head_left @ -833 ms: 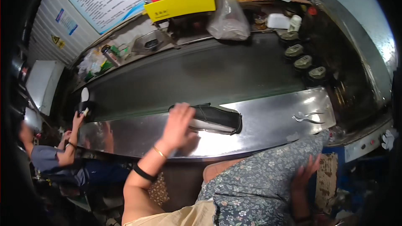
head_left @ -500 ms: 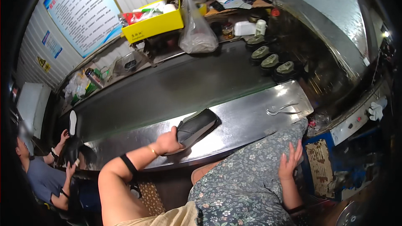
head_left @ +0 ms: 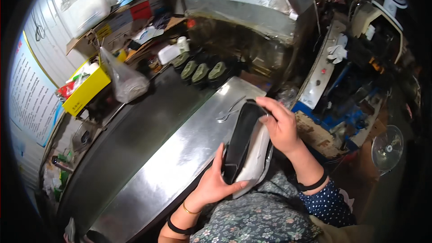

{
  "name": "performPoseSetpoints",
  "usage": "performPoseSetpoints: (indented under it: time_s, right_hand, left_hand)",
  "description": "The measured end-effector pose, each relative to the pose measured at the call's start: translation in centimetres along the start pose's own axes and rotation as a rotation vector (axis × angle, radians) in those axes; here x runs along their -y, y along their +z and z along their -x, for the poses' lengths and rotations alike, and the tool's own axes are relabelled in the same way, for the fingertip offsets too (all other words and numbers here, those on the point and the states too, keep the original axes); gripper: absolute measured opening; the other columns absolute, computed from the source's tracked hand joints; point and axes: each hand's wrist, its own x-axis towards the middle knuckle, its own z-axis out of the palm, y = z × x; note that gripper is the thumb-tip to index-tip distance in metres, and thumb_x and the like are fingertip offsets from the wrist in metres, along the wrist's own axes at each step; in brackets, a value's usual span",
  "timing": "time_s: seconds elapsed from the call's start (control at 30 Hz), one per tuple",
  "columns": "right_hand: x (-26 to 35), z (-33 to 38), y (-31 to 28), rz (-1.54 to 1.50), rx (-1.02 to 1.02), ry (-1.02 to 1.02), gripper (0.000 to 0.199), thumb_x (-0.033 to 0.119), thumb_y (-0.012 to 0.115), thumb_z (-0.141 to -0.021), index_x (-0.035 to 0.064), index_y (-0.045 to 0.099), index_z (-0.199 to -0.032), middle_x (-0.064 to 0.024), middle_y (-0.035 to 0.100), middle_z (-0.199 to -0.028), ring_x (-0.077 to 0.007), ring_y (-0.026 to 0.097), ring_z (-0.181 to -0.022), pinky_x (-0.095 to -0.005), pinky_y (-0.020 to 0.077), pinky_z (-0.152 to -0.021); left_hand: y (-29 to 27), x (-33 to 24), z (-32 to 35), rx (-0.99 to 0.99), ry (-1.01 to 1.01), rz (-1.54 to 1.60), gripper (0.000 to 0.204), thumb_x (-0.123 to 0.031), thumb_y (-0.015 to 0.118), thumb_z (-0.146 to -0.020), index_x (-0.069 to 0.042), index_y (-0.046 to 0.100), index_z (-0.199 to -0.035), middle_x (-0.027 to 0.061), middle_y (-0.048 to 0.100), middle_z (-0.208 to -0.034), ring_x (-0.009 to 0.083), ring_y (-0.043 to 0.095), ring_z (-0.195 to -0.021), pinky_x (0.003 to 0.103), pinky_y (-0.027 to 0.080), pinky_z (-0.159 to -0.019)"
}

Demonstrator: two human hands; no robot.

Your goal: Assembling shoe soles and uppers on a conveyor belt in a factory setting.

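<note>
Holding black shoe (head_left: 239, 141), printed poster (head_left: 32, 94) at left

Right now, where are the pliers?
In the head view, near the centre, the pliers lie on the metal table, just left of the black shoe.

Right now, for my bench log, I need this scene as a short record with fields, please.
Held item: black shoe piece with a pale side
Left hand: grips its nearer end
Right hand: grips its farther end
Work surface: shiny metal worktop, beside a dark belt
Tool: pliers on the worktop
Far end of belt: four dark-and-green shoe pieces
Belt's left side: yellow box, clear plastic bag
</note>
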Motion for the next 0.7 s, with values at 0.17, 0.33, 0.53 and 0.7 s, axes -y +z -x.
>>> performPoseSetpoints:
  time_s: [0.17, 0.33, 0.53, 0.7]
  right_hand:
    - [1.3, 3.2, -2.1, 0.264, 0.347, -0.256, 0.042, 0.026, 0.079, -0.075, 0.0028, 0.064, -0.107, -0.0119, 0.068, -0.108, -0.0253, 0.068, -0.079, -0.0344, 0.0547, -0.068]
    - [0.8, 2.6, -3.5, 0.241, 0.444, -0.216, 0.041, 0.032, 0.078, -0.077, 0.0046, 0.062, -0.103, -0.0094, 0.068, -0.103, -0.0221, 0.068, -0.069, -0.0317, 0.0537, -0.061]
    - [-1.2, 0.8, -3.1, 0.195, 0.679, -0.153, 0.043, 0.032, 0.081, -0.073, 0.0019, 0.066, -0.1, -0.0116, 0.072, -0.099, -0.0283, 0.069, -0.074, -0.0351, 0.0553, -0.063]
    - [-4.6, 1.9, -2.2, -0.104, 0.617, 0.097, 0.037, 0.03, 0.073, -0.085, 0.0041, 0.064, -0.11, -0.0152, 0.07, -0.099, -0.0361, 0.069, -0.085, -0.041, 0.055, -0.07]
  left_hand:
    - [3.3, 0.9, -6.7, 0.008, 0.408, -0.121, 0.118, -0.033, 0.088, -0.068, 0.004, 0.015, -0.152, 0.0289, 0.023, -0.154, 0.0388, 0.02, -0.147, 0.044, 0.022, -0.118]
    - [2.7, 1.8, -9.1, 0.282, 0.23, 0.486, 0.111, -0.041, 0.086, -0.07, 0.0, 0.025, -0.153, 0.0171, 0.03, -0.155, 0.0284, 0.028, -0.146, 0.042, 0.022, -0.118]
    - [4.9, 4.0, -13.1, 0.056, -0.17, 0.832, 0.039, -0.033, 0.047, -0.104, 0.0, 0.06, -0.119, 0.0087, 0.066, -0.108, 0.0167, 0.059, -0.103, 0.029, 0.044, -0.094]
    - [5.8, 6.7, -12.9, -0.232, -0.125, 0.562, 0.038, -0.028, 0.042, -0.105, 0.002, 0.059, -0.12, 0.0134, 0.063, -0.114, 0.0224, 0.057, -0.109, 0.035, 0.042, -0.1]
